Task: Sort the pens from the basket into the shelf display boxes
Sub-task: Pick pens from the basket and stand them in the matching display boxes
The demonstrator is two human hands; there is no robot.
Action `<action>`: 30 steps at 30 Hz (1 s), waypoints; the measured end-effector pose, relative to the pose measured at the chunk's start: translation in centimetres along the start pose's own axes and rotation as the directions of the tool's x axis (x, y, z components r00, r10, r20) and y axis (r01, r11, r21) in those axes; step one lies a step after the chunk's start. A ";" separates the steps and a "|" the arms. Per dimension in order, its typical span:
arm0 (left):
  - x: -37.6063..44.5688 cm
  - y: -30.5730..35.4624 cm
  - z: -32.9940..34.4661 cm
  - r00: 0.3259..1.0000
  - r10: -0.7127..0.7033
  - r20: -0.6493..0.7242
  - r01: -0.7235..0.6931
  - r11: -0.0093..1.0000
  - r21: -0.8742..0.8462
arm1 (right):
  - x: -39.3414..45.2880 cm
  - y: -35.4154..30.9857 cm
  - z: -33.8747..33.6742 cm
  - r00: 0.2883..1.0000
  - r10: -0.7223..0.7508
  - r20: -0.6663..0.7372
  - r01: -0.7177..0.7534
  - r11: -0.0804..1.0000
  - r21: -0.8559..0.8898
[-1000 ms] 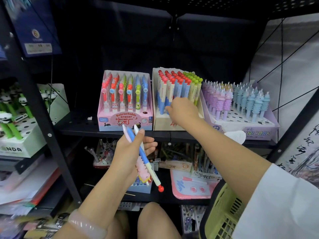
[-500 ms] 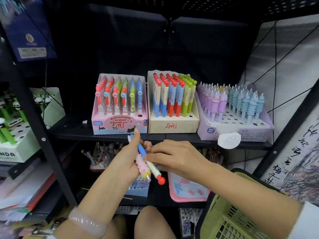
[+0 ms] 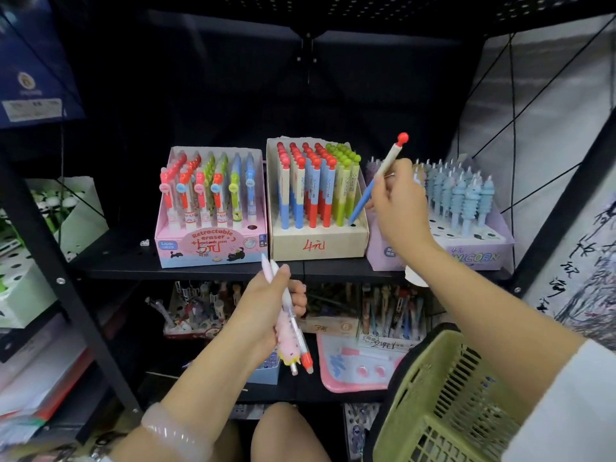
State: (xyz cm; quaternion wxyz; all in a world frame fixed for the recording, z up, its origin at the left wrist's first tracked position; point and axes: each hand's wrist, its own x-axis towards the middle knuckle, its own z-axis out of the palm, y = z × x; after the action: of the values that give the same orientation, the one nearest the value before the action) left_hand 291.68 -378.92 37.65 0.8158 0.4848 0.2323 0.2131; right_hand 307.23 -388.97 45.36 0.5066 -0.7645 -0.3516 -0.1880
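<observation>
Holding a blue-and-cream pen w/ a red ball top, the right hand is up at the middle shelf, fingers curled and clamped on the pen's mid-barrel. Pen is tilted, red top up and to the right, blue tip down-left at the right-front corner of the beige box; can't tell if the tip is actually in a hole yet. That box, marked in red at the front, stands centre on the shelf, packed w/ upright pens: red-topped ones on the left, green-topped at the far right.

Left hand is nearer and lower, in front of the shelf edge, fingers wrapped round two pens: a white pen w/ a red end pointing down, and just beside it, touching, a pink pen w/ a chunky pink grip and yellow bit at the bottom. Both run roughly upright, tips poking above the thumb. A pale bracelet sits on that wrist.

Left of the beige box, touching or nearly so, is a pink box of eraser pens in red, green and blue. Right of it, a lilac box w/ pale blue and purple pens, partly hidden by the right hand.

Green basket is at near right, under the right forearm; its contents can't be seen. Lower shelf holds more stationery boxes, blurry. Far left, a white-and-green box w/ panda-topped pens.
</observation>
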 end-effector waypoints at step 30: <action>0.3 1.7 -2.7 0.987 0.011 -0.162 -0.074 0.918 -0.390 | -4.3 -1.6 2.1 0.901 -0.041 0.432 0.050 0.999 -0.011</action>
State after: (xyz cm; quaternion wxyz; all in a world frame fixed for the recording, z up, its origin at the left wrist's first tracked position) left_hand 290.16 -376.11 38.01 0.8712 0.2970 0.2372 0.3105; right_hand 303.01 -388.20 42.79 0.4032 -0.7842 -0.4707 -0.0295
